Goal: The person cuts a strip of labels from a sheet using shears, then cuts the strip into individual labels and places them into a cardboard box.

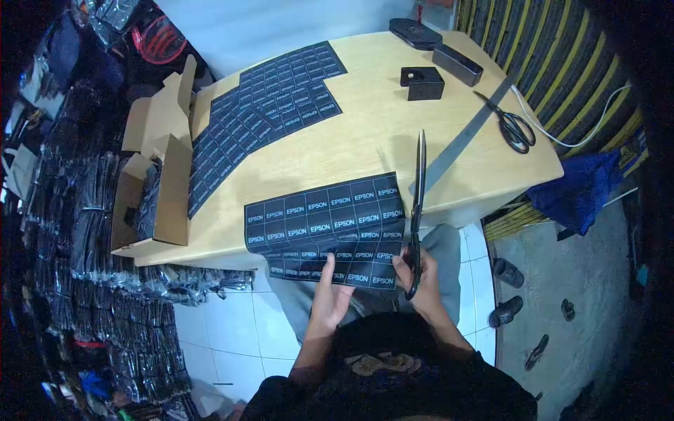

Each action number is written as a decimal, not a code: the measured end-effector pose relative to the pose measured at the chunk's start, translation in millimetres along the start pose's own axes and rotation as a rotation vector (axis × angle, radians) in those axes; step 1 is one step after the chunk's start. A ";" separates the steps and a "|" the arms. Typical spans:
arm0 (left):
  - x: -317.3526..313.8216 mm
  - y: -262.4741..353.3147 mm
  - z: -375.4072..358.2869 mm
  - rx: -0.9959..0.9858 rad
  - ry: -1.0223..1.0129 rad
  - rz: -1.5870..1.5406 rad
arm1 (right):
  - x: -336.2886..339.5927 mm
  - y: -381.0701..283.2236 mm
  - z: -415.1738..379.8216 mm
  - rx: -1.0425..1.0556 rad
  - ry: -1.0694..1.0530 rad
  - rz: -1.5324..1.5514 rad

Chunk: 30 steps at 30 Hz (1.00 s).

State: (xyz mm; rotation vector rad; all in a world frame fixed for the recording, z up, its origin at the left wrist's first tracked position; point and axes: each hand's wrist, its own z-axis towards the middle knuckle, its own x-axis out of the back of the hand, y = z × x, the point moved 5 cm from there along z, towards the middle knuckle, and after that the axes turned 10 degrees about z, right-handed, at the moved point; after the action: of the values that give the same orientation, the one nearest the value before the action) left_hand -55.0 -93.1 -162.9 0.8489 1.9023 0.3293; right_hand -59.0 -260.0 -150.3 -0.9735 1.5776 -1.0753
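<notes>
My left hand (328, 300) grips the lower edge of a black sheet printed with a grid of EPSON labels (320, 217), thumb on top and fingers hidden underneath. The sheet's far part lies over the table's front edge, and its near part sags above my lap. In my right hand (425, 282) is a pair of scissors (419, 189), fingers wrapped round the black handles. Its long blades point away from me, close together, along the sheet's right edge. My right thumb is right at the sheet's lower right corner.
More EPSON label sheets (281, 91) lie at the table's back left, beside an open cardboard box (173, 189). A steel ruler (463, 140), second scissors (516, 131) and black blocks (458, 64) lie on the right. Bundled black stacks (144, 337) fill the left side.
</notes>
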 end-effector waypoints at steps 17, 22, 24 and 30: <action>-24.4 8.6 5.1 -0.508 0.356 0.206 | 34.8 -19.2 4.6 0.107 -0.132 -0.011; -30.4 -11.0 10.7 -0.314 0.120 0.268 | 53.1 -3.4 -28.1 -0.028 -0.225 0.114; -36.7 -18.5 14.5 -0.178 -0.012 0.324 | 64.8 2.6 -44.9 -0.100 -0.239 0.047; -33.3 -30.9 28.8 -0.126 0.041 0.168 | 82.6 10.0 -87.3 -0.207 -0.170 -0.237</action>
State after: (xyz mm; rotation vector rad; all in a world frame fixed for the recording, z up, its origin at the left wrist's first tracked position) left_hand -33.9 -141.9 -171.2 0.9243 1.8302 0.5669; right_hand -163.2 -318.2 -168.6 -1.3829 1.4795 -0.9708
